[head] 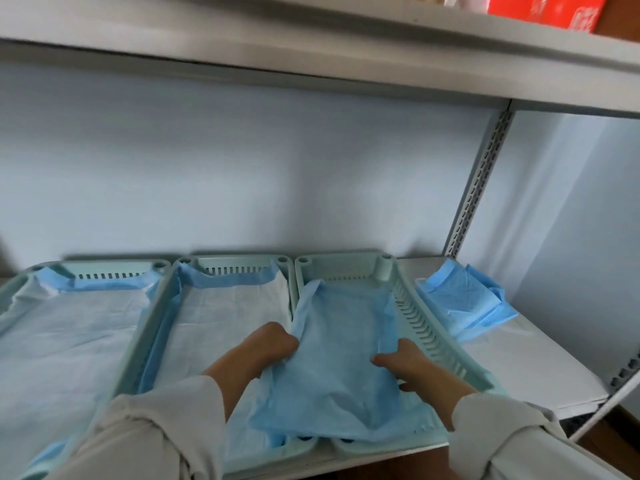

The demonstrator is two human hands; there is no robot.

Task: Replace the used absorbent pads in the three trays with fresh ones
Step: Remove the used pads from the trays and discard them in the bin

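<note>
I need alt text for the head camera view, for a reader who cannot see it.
Two hands, left hand and right hand, grip a blue pad in the right tray of three pale green trays on a shelf. The middle tray and left tray hold white-faced pads; folded blue pads lie right of the trays.

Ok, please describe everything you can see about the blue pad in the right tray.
The blue pad is a thin, soft, crinkled sheet, blue side up. It lies loosely bunched in the right tray, not spread flat, and its near edge hangs over the tray's front rim. The left hand grips its left edge and the right hand holds its right side. Its underside is hidden.
</note>
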